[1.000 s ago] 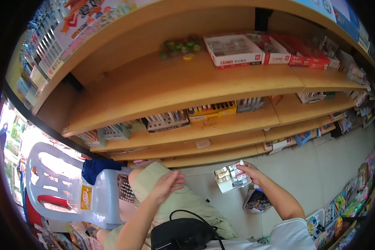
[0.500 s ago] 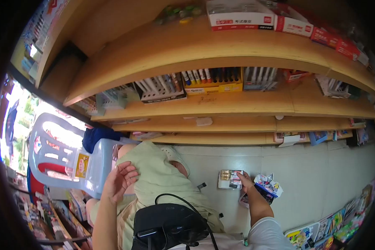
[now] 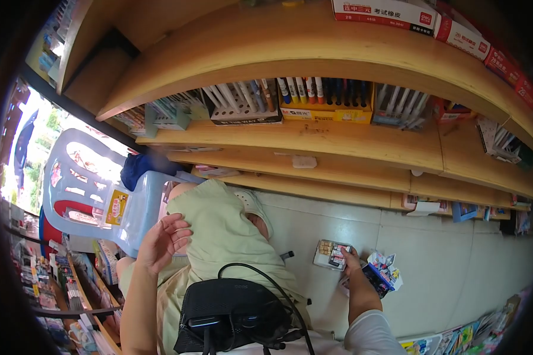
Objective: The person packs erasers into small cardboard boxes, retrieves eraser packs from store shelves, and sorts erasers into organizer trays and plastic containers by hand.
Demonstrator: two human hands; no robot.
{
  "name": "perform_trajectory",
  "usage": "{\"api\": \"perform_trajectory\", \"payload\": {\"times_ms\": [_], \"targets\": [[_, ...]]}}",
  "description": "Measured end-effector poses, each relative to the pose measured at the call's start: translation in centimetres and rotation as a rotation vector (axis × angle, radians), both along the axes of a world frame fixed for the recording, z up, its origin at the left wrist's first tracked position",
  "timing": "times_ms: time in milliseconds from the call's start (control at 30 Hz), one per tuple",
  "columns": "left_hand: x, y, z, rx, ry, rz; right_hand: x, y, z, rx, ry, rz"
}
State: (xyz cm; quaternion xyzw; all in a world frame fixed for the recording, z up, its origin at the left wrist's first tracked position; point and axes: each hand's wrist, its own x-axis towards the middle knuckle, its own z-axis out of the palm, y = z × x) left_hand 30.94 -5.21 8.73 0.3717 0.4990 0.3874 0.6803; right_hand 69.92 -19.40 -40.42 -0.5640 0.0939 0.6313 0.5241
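My right hand is closed on the right edge of a small white box, low over the tiled floor. Inside the box sit several small pieces, some tan and some white with dark and red marks; their kind is too small to make out. Just right of that hand, an open dark blue and white box holds colourful packets, partly hidden by my forearm. My left hand hovers by my knee with its fingers loosely spread and nothing in them. A black bag lies across my lap.
Wooden shelves curve across the front, bearing a yellow box of markers, pen holders and eraser boxes. A light blue plastic chair stands at the left. Stationery racks fill the lower left; colourful packets lie lower right.
The view has shifted and tilted, so the shelves appear turned. My right hand stays on the white box, which looks slightly more tilted. My left hand remains loosely open.
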Motion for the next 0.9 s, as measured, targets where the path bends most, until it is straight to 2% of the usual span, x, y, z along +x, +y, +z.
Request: {"api": "perform_trajectory", "payload": {"times_ms": [100, 200, 267, 300, 333, 433, 467, 533, 600, 633, 667, 733, 800, 900], "targets": [[-0.4, 0.0, -0.2, -0.002, -0.001, -0.01, 0.9, -0.2, 1.1, -0.095, -0.046, -0.028], [-1.2, -0.2, -0.4, 0.001, -0.017, 0.013, 2.1, -1.9, -2.3, -0.018, -0.106, -0.084], [-1.9, -0.3, -0.5, 0.029, -0.033, 0.035, 2.7, -2.8, -4.3, -0.155, -0.426, -0.007], [-2.4, -0.3, -0.7, 0.025, -0.025, 0.072, 2.9, -2.1, 0.2, -0.169, -0.292, 0.01], [-3.0, -0.4, -0.8, 0.016, -0.025, 0.089, 2.8, -1.9, -0.8, -0.107, -0.333, -0.098], [-4.7, -0.2, -1.1, -0.001, -0.051, 0.123, 3.0, -1.3, -2.8, -0.129, -0.322, -0.145], [-5.4, -0.1, -1.3, -0.004, -0.071, 0.133, 2.9, -0.5, -1.5, -0.191, -0.312, -0.131], [-6.7, -0.2, -1.7, -0.023, -0.087, 0.152, 1.4, 1.9, 6.3, -0.281, -0.398, -0.118], [-8.0, -0.4, -2.4, -0.051, -0.082, 0.172, 1.3, 3.7, 3.5, -0.314, -1.088, -0.035], [-8.9, -0.6, -3.1, -0.078, -0.101, 0.18, 1.0, 4.8, 4.1, -0.328, -1.435, 0.006], [-10.0, -0.7, -4.1, -0.11, -0.104, 0.19, 1.5, 5.8, 4.7, -0.135, -1.466, 0.013], [-12.3, -1.0, -6.3, -0.177, -0.11, 0.202, 1.3, 9.2, 15.1, 0.249, -1.51, 0.029], [-13.8, -1.3, -8.0, -0.237, -0.115, 0.236, 0.3, 12.6, 25.4, 0.526, -1.138, -0.024], [-15.7, -1.8, -10.5, -0.303, -0.139, 0.274, -2.1, 15.7, 41.1, 0.87, -1.295, 0.046]]}}
